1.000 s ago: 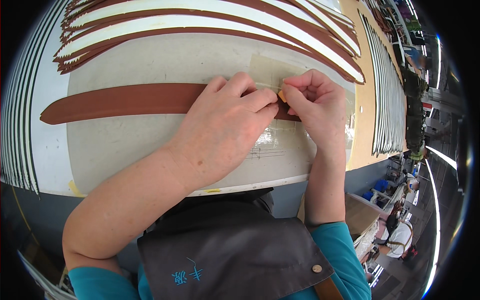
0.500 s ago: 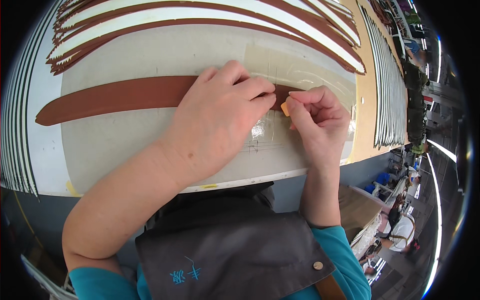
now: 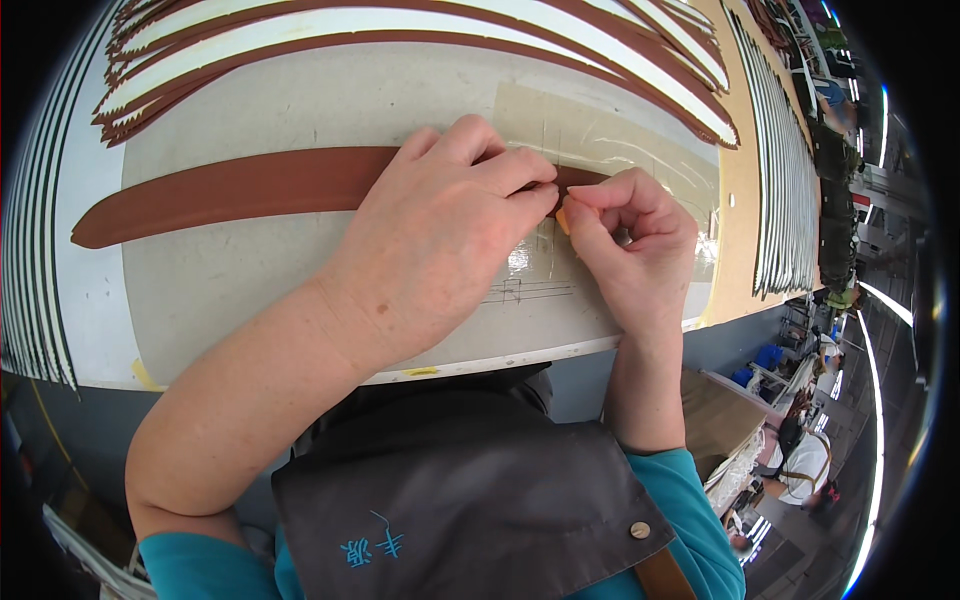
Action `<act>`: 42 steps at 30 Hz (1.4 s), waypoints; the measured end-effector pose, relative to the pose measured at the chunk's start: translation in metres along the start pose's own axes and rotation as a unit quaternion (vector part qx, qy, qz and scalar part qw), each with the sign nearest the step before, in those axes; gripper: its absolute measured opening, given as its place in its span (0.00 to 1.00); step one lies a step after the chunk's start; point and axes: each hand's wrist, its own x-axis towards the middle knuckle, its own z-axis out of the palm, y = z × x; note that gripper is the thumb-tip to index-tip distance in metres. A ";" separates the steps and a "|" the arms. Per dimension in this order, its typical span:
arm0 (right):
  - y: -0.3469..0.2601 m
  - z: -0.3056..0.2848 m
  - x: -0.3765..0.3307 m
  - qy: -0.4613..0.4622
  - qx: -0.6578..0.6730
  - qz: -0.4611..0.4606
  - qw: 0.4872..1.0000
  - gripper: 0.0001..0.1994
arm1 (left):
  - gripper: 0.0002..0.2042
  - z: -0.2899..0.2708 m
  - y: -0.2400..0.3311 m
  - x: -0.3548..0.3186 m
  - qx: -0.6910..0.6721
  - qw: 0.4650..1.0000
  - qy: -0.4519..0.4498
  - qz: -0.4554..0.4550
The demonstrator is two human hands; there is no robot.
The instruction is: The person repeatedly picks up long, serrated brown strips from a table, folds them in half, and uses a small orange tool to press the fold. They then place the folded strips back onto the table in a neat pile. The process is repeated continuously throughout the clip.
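The table (image 3: 250, 300) fills most of my view, with a stack of brown and white strips (image 3: 420, 25) along its far edge. One brown strap (image 3: 240, 185) lies flat across the middle, reaching from the left to under my hands. My left hand (image 3: 440, 230) presses down on the strap, fingers bent, holding it in place. My right hand (image 3: 635, 250) is curled just beside it, pinching a small orange piece (image 3: 563, 220) at the strap's right end.
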 end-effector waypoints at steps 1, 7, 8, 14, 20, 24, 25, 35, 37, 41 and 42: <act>0.000 0.000 0.000 0.000 0.007 0.005 1.000 0.04 | 0.20 0.000 0.000 0.000 -0.001 1.000 0.000 -0.001; 0.000 -0.001 -0.001 -0.009 0.025 0.022 0.999 0.04 | 0.19 0.000 0.001 0.000 -0.006 1.000 0.001 -0.003; 0.000 -0.003 0.000 -0.019 0.022 0.018 0.999 0.03 | 0.19 0.000 0.001 0.000 -0.004 1.000 0.005 0.000; 0.026 -0.066 0.002 0.106 0.123 0.018 0.987 0.03 | 0.17 -0.004 -0.003 -0.002 -0.007 1.000 0.007 0.016; 0.139 -0.217 -0.020 0.269 -0.028 0.098 0.958 0.10 | 0.06 -0.073 0.039 0.004 -0.445 0.877 -0.122 0.134; 0.161 -0.238 -0.020 0.290 -0.134 0.124 0.939 0.17 | 0.12 -0.090 0.060 0.016 -0.652 0.654 -0.242 0.297; 0.157 -0.243 -0.024 0.294 -0.202 0.144 0.923 0.20 | 0.12 -0.092 0.069 0.013 -0.680 0.628 -0.249 0.285; 0.028 -0.088 -0.001 0.022 -0.164 -0.034 0.986 0.19 | 0.08 -0.102 0.136 -0.030 -0.790 0.570 -0.183 0.132; 0.031 -0.090 0.004 0.001 -0.218 -0.044 0.975 0.20 | 0.08 -0.106 0.140 -0.033 -0.777 0.586 -0.181 0.138; 0.044 -0.096 0.012 -0.027 -0.203 -0.051 0.978 0.20 | 0.07 -0.113 0.141 -0.031 -0.723 0.651 -0.184 0.140; 0.053 -0.096 0.017 -0.031 -0.170 -0.056 0.983 0.19 | 0.07 -0.116 0.141 -0.030 -0.688 0.692 -0.182 0.121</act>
